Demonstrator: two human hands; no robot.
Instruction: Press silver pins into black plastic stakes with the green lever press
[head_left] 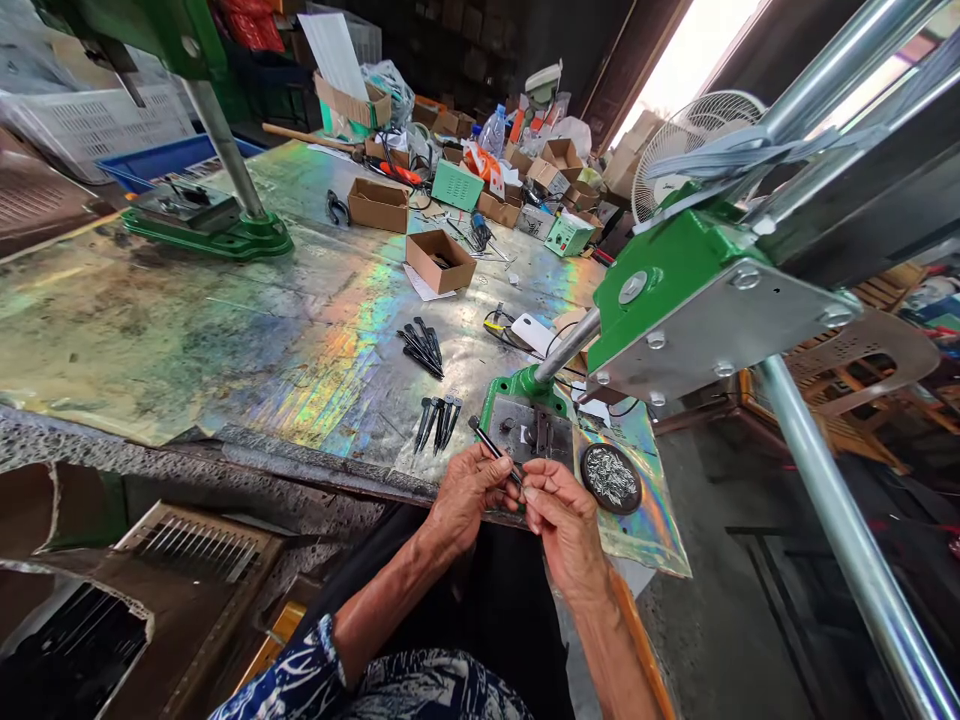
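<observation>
My left hand (480, 490) is closed around a slim black pointed piece (487, 437), its flat end tilted up to the left. At the piece's lower end, the fingers of my right hand (556, 508) are pinched; whatever small thing they may hold is hidden. Just beyond my hands stands the green press base (495, 400) with a metal fixture (536, 432) on it. To the right sits a round dark dish (612, 478) full of small silvery metal parts. Similar black pieces lie left of the base in a near row (437, 424) and a farther pile (422, 346).
The green press head (675, 290) and its steel column rise at the right. A second green press (210, 225) stands at the far left. Open cardboard boxes (440, 262), pliers (338, 208) and a white fan (694, 140) are farther back. The table's front edge runs before my lap.
</observation>
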